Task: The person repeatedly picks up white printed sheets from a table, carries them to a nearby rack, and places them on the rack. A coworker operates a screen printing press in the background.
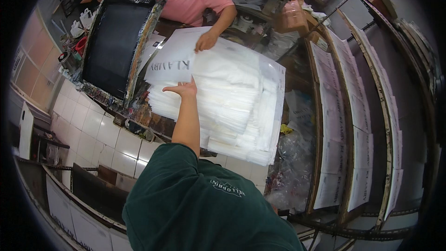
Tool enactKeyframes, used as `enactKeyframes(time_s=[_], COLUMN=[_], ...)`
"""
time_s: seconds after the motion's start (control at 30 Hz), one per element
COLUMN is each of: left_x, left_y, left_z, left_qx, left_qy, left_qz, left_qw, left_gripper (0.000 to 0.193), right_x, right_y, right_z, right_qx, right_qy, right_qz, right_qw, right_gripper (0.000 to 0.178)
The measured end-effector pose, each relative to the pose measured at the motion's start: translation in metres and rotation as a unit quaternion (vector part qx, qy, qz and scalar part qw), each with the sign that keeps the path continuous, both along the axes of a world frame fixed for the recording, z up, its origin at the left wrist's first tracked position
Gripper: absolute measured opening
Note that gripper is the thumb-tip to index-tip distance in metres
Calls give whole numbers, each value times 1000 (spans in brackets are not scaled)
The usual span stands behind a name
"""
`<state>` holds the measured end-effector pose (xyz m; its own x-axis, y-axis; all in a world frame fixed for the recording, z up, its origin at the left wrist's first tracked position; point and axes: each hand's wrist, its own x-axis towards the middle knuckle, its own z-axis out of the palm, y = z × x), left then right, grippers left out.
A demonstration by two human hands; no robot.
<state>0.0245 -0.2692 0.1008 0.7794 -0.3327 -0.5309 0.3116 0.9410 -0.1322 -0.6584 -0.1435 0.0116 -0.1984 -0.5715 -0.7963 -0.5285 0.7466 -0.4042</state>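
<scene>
My left hand (pixel 186 88) reaches up from a green sleeve to the near edge of a printed white sheet (pixel 162 65). Its thumb sticks out to the left, apart from the fingers, and its fingertips meet the sheet's edge; whether they go under it is hard to see. Beneath and beside that sheet lies a thick, fanned pile of thin white sheets (pixel 227 107). Across the table, a co-worker in a pink shirt rests one hand (pixel 206 42) on the far part of the printed sheet. My right hand is out of the picture.
The co-worker's other hand holds a tilted, dark-framed printing screen (pixel 116 42) on the left. Racks with printed white sheets (pixel 327 125) stand on the right. Crumpled clear plastic (pixel 292 172) lies right of the pile. Another person sits at far left.
</scene>
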Motion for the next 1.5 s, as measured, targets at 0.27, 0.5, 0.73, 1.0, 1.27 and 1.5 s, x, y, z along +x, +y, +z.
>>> enactKeyframes(time_s=[0.27,0.5,0.73,1.0,1.27,1.5], left_x=[3,-69,-194,-310,-387,-458], left_y=[-40,-90,-114,-95,-107,-101], left_z=[1,121,286,396,391,334], left_qx=[399,416,169,-3,-80,-113], left_qy=[-115,-511,-903,-959,-961,-991], left_qz=[-62,-77,-286,-187,-77,65], left_qw=[908,748,273,-213,-254,11], left_gripper=[31,25,25,26,25,27], right_x=[-3,42,96,140,115,83], right_y=[-4,-73,-148,-109,-81,-33], right_z=[1,41,247,441,428,394], right_qx=[-194,-253,-541,-743,-569,-548], right_qy=[-17,-10,6,279,354,345], right_qz=[153,64,144,240,223,45], right_qw=[969,965,829,558,708,761], right_gripper=[46,43,46,24,16,22])
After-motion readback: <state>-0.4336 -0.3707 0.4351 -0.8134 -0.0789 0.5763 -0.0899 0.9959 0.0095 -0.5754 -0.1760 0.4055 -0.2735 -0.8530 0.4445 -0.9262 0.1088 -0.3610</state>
